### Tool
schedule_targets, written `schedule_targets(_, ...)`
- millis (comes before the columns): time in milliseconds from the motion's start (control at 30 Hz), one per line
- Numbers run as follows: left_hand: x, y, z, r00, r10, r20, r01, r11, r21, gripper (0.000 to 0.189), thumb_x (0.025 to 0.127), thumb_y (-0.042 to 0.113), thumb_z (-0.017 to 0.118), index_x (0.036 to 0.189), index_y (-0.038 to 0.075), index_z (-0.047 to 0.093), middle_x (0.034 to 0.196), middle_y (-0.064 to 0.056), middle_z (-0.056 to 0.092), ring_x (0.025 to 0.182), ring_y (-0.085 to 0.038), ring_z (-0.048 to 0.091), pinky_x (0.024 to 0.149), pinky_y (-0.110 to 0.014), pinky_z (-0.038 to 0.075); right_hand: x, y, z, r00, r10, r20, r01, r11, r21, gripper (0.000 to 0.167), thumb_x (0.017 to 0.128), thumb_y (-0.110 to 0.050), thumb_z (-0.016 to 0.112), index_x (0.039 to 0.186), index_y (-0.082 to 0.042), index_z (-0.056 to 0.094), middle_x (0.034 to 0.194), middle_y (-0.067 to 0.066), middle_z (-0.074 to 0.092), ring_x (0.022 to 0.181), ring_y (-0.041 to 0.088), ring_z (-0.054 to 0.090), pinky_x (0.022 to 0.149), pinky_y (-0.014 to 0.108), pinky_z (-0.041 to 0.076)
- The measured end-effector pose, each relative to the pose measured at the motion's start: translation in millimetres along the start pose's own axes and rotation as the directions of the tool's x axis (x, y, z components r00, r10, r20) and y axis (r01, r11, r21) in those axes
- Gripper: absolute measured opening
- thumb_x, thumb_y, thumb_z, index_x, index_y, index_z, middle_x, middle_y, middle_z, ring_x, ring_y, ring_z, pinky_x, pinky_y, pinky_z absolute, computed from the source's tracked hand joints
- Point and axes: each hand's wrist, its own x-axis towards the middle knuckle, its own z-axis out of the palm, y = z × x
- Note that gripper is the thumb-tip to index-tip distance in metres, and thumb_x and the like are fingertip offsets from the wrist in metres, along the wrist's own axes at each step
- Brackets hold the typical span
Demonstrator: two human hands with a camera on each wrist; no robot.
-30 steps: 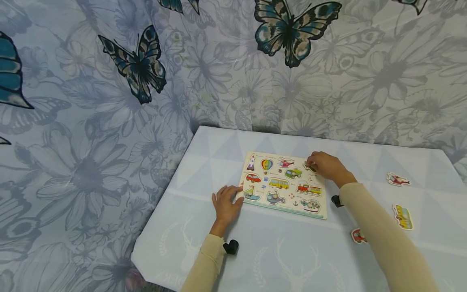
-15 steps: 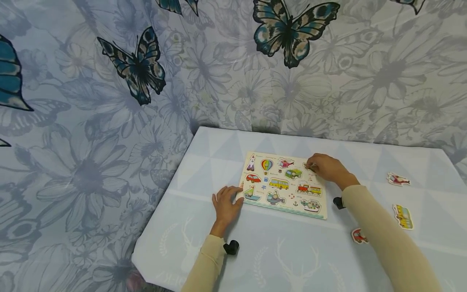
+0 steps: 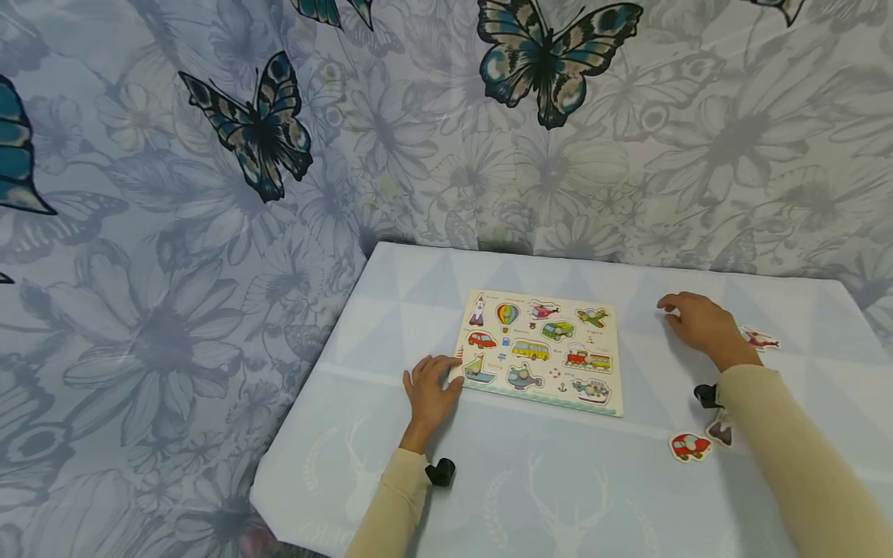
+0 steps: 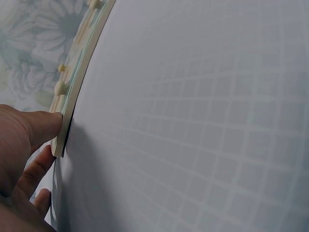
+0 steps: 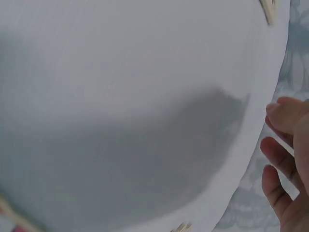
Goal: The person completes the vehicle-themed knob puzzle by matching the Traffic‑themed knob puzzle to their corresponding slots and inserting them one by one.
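Observation:
A wooden vehicle puzzle board (image 3: 540, 399) lies on the table. In its upper right corner sits a green plane piece (image 3: 592, 317). My left hand (image 3: 431, 391) rests at the board's left edge, thumb and forefinger touching it near the lower corner. In the left wrist view its thumb (image 4: 46, 126) lies against the board's side, other fingers spread. My right hand (image 3: 701, 327) hovers over the table right of the board, fingers loosely bent and holding nothing. Close beside it is a red helicopter piece (image 3: 760, 339), partly covered by the hand.
A red vehicle piece (image 3: 691, 447) lies on the table (image 3: 572, 473) near the right forearm. Touching or close to it is another piece (image 3: 721, 431), partly behind the sleeve (image 3: 788, 442). A butterfly-print wall covering (image 3: 418, 155) borders the far side.
My right hand has let go of the plane piece, which now shows on the board, and has moved right. The yellow piece is now hidden behind the sleeve. My left hand stays put.

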Motion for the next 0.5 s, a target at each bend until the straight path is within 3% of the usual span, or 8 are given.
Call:
schedule_targets(233,-1.0,0.6,-0.4,1.000,0.005,0.002,-0.005,1.000,-0.019,0.025,0.087,0.014,0.075,0.112,0.015,0.073,0.126,-0.008,0.068,0.136,-0.039,0.044,0.111,-0.075,0.006,-27.7,41,-9,0.990,0.139,-0.025,-0.140,0.990,-0.030,0.032,0.096,-0.008,0.054,0.127,0.001,0.057,0.127,0.033,0.054,0.114,0.056,0.050,0.078,0.069,0.047)
schedule_targets(367,-0.9,1.0,-0.4,1.000,0.004,0.002,-0.004,1.000,-0.018,0.025,0.087,0.012,0.075,0.111,0.015,0.073,0.126,-0.009,0.068,0.136,-0.039,0.044,0.111,-0.075,0.006,-40.6,62,-8,0.981,0.187,-0.051,-0.189,0.980,-0.057,0.032,0.094,-0.007,0.055,0.124,0.005,0.057,0.125,0.038,0.052,0.113,0.060,0.048,0.080,0.074,0.045)
schedule_targets(500,-0.8,2.4,-0.9,1.000,0.001,0.000,-0.001,1.000,-0.019,0.025,0.087,0.012,0.074,0.112,0.015,0.073,0.126,-0.008,0.068,0.136,-0.039,0.043,0.112,-0.075,0.006,-52.1,77,-8,0.974,0.226,-0.028,-0.227,0.973,-0.050,0.032,0.095,-0.011,0.056,0.122,0.007,0.057,0.120,0.039,0.052,0.108,0.062,0.047,0.076,0.076,0.045)
